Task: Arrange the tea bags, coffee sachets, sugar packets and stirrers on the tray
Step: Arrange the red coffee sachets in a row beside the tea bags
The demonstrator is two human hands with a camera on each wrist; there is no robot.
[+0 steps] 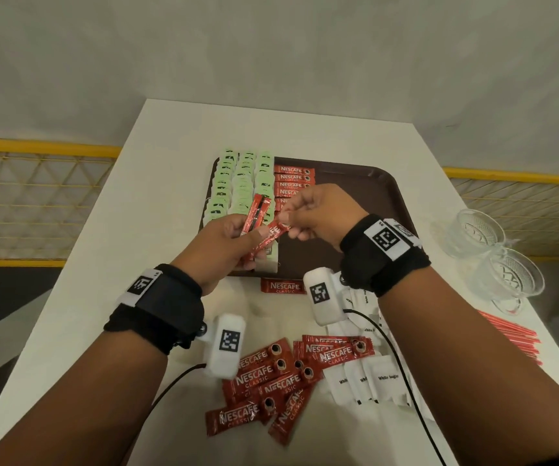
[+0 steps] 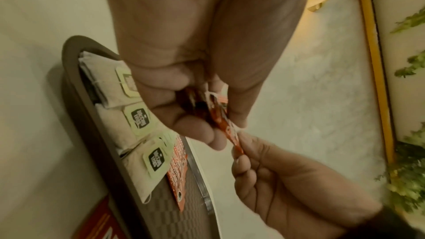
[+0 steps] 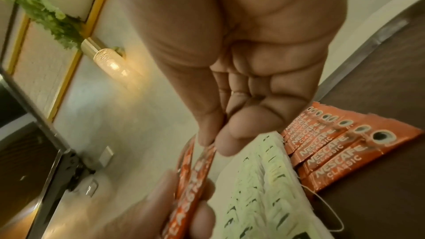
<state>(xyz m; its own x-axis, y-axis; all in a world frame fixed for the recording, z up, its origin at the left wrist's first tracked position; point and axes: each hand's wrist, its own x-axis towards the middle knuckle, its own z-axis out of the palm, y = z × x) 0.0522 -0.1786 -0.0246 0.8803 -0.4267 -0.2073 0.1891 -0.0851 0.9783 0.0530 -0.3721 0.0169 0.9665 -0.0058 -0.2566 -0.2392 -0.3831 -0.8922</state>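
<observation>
A brown tray (image 1: 372,193) holds rows of green-tagged tea bags (image 1: 237,183) on its left and a column of red coffee sachets (image 1: 291,178) beside them. Above the tray's near left part, my left hand (image 1: 227,243) grips a small bunch of red coffee sachets (image 1: 256,213). My right hand (image 1: 311,213) pinches the end of one sachet (image 1: 276,230) from that bunch between thumb and fingertips (image 3: 207,134). The same sachet (image 2: 227,130) runs between both hands in the left wrist view. More red sachets (image 1: 271,381) and white sugar packets (image 1: 372,378) lie loose on the white table near me.
One lone sachet (image 1: 281,285) lies just in front of the tray. Two clear glass cups (image 1: 497,253) stand at the right edge of the table, with red stirrers (image 1: 513,334) beside them. A yellow railing (image 1: 42,149) runs behind the table.
</observation>
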